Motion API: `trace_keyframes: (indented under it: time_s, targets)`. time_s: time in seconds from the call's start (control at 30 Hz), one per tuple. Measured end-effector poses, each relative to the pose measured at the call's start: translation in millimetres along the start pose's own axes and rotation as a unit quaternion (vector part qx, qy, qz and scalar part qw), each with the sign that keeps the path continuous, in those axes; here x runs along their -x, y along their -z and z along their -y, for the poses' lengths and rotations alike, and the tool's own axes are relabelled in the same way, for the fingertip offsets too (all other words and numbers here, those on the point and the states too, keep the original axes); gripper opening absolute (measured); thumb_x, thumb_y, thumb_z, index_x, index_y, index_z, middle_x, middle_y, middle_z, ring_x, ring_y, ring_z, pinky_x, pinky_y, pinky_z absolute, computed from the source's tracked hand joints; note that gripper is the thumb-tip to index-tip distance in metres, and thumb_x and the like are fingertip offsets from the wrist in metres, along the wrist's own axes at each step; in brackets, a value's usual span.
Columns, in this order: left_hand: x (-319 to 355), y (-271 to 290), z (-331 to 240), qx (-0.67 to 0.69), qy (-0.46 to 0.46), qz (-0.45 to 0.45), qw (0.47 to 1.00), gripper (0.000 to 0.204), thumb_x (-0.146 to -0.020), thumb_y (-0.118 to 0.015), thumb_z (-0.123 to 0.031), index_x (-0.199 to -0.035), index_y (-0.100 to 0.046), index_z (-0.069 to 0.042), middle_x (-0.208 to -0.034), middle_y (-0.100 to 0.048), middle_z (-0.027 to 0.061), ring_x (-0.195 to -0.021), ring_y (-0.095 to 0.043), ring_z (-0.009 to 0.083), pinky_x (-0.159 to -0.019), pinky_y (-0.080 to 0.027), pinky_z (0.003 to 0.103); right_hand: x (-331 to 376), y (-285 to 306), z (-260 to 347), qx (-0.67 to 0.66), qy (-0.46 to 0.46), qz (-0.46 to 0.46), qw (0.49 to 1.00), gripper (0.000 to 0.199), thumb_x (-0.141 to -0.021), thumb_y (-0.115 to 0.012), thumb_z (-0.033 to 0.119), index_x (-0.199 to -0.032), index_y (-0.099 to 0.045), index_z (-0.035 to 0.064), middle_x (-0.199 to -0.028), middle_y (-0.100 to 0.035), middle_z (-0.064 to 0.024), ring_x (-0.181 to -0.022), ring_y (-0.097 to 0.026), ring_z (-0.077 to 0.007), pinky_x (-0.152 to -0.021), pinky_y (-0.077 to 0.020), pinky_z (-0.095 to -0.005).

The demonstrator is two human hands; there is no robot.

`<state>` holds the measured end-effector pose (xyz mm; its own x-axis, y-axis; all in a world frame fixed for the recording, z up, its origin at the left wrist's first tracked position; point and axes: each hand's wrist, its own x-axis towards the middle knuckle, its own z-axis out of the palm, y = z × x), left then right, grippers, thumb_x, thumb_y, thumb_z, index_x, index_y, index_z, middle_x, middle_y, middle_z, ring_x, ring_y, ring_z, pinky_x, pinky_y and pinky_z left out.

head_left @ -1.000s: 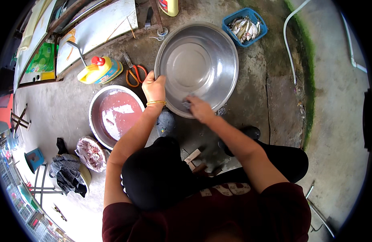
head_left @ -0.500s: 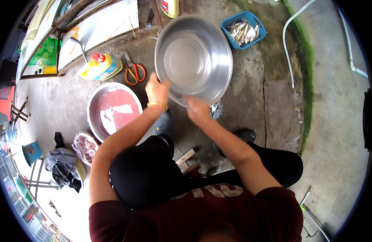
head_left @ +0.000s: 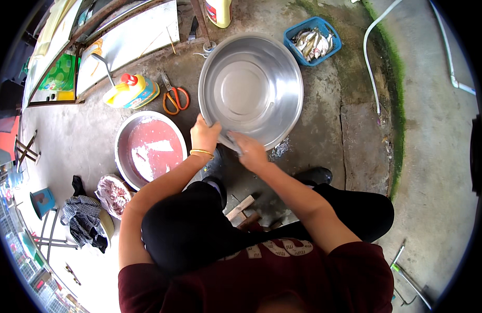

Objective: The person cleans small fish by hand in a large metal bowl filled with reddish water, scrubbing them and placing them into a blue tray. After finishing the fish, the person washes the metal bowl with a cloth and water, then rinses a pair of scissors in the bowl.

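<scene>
Head view: worn concrete floor [head_left: 316, 109] stretches rightward from the fingers to a mossy edge [head_left: 400, 112]; left hand [head_left: 203, 136] grasps the metal basin [head_left: 243, 91] rim, right hand [head_left: 250, 150] beside it, hold unclear.

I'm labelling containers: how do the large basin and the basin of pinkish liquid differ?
The large basin is wider than the small basin. The large basin shows bare metal inside; the small basin holds pinkish liquid. The left hand holds the large basin's rim, not the small basin's. Both are round.

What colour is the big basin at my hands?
The basin is shiny silver-grey, seen best in the head view.
</scene>
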<state>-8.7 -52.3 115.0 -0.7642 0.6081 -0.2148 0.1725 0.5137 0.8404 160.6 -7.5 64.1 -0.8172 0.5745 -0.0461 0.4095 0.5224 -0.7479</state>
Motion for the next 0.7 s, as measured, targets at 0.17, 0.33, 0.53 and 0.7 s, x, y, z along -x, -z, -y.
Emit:
trace_keyframes:
  time_s: [0.17,0.33,0.53,0.7]
  targets:
    - [-31,7,-28,-0.011,-0.096,0.025,0.995,0.015,-0.077,-0.063,-0.014,-0.076,-0.057,0.000,-0.070,-0.062,0.0219,-0.068,-0.066,0.0364,-0.061,-0.050,0.039,10,-17,-39,0.015,0.059,-0.012,0.998,0.059,-0.077,-0.052,-0.002,-0.135,-0.050,0.0103,-0.143,-0.046,-0.0122,-0.130,-0.045,-0.0332,-0.108,-0.0350,-0.0453]
    - [-20,5,-11,-0.082,-0.114,-0.012,0.990,0.026,-0.078,-0.069,-0.021,-0.078,-0.054,0.000,-0.066,-0.061,0.0213,-0.064,-0.068,0.0309,-0.060,-0.051,0.039,37,27,-106,0.333,0.031,-0.011,0.942,0.045,-0.083,-0.053,0.005,-0.126,-0.057,0.0138,-0.133,-0.056,-0.0100,-0.126,-0.047,-0.0306,-0.103,-0.0373,-0.0480]
    - [-25,2,-10,0.038,-0.030,0.030,0.998,0.023,-0.079,-0.063,-0.018,-0.087,-0.062,0.004,-0.069,-0.063,0.0210,-0.066,-0.069,0.0221,-0.061,-0.051,0.035,-6,-14,23,-0.051,-0.064,-0.078,0.994,0.047,-0.077,-0.053,-0.001,-0.123,-0.058,0.0103,-0.125,-0.060,-0.0100,-0.117,-0.055,-0.0318,-0.096,-0.0452,-0.0438]
    - [-54,21,-21,-0.051,-0.061,0.011,0.997,0.027,-0.079,-0.069,-0.021,-0.072,-0.055,0.000,-0.061,-0.058,0.0178,-0.055,-0.060,0.0168,-0.056,-0.048,0.035,39,28,-86,0.236,0.078,-0.074,0.966,0.045,-0.074,-0.054,-0.004,-0.116,-0.061,0.0099,-0.119,-0.064,-0.0095,-0.108,-0.060,-0.0336,-0.094,-0.0459,-0.0445]
